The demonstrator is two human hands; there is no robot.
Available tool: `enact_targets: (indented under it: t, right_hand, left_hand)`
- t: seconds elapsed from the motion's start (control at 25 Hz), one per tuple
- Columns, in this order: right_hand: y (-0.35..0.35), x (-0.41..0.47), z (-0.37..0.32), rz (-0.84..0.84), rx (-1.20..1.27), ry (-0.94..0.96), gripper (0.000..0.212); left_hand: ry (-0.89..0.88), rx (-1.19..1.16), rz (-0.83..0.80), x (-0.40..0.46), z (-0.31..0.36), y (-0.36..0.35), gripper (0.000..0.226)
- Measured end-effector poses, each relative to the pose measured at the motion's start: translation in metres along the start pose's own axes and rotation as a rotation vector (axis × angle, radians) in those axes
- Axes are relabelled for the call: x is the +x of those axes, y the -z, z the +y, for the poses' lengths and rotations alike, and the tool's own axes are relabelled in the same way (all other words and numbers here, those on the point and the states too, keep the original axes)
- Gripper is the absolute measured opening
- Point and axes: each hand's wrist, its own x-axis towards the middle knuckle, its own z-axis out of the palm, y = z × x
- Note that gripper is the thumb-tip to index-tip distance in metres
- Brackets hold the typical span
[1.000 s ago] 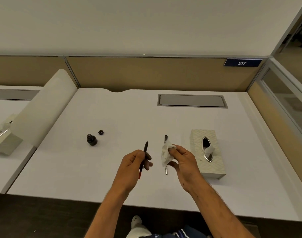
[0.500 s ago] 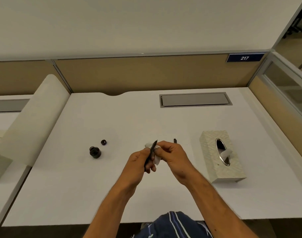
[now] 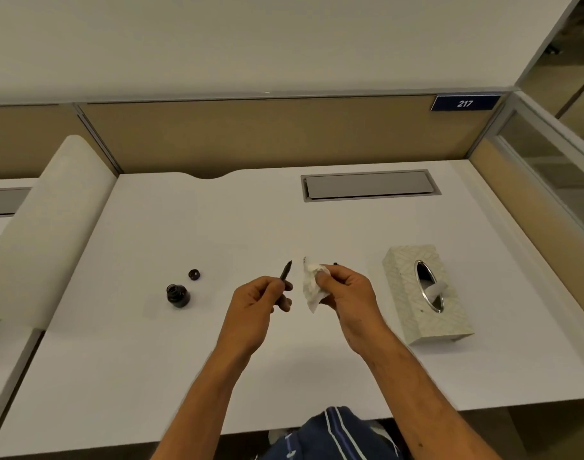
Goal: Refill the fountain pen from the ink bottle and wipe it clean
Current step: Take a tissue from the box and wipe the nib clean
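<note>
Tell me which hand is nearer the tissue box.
Right. The right hand, holding a tissue, is just left of the tissue box; the left hand, holding the pen, is farther left.

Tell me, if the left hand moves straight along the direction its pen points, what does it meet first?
Probably nothing: the left hand aims the pen up-right over bare desk. Tissue sits beside that line.
</note>
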Motion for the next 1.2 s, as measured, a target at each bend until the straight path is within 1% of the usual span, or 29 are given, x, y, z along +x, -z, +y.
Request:
enact_targets:
  t: [0.04,0.08,0.16,0.28,0.36,0.56,0.8,0.96,1.04,1.2]
  right_hand:
    - [0.001,0.000,0.002,0.007,0.018,-0.023,0.017]
    - [0.001,-0.002,0.005,-0.026,0.054,-0.048,0.019]
    - [-0.004,-0.007,0.008,-0.143,0.129,-0.098,0.022]
    - [-0.008,-0.009,0.006,-0.233,0.140,-0.080,0.027]
    - [-0.007,-0.010,0.005,-0.260,0.132,-0.068,0.030]
    - [-0.012,-0.009,0.006,-0.223,0.077,-0.029,0.016]
    - [-0.016,-0.010,0.007,-0.170,0.038,0.013,0.019]
    - [-0.014,-0.011,0.010,-0.164,0.047,0.019,0.016]
    - [-0.011,-0.009,0.006,-0.160,0.076,0.015,0.014]
    - [-0.001,-0.001,-0.001,-0.085,0.141,0.016,0.015]
  left_hand:
    - [-0.015,0.034,-0.003,-0.001,0.001,-0.002,0.023]
    - [-0.032,0.063,-0.004,-0.003,0.001,-0.005,0.020]
    - [-0.060,0.095,0.019,-0.005,0.001,-0.007,0.015]
    - [-0.068,0.161,0.071,0.000,-0.001,-0.004,0.012]
    - [-0.076,0.218,0.077,0.001,-0.001,-0.001,0.010]
    - [-0.093,0.267,0.065,-0.001,-0.002,0.001,0.012]
    - [-0.083,0.220,-0.001,-0.004,0.001,0.001,0.016]
    - [-0.055,0.313,-0.080,-0.008,0.002,0.002,0.022]
    - [-0.041,0.351,-0.093,-0.010,0.000,0.004,0.026]
    - [-0.034,0.291,-0.078,-0.013,-0.003,0.013,0.029]
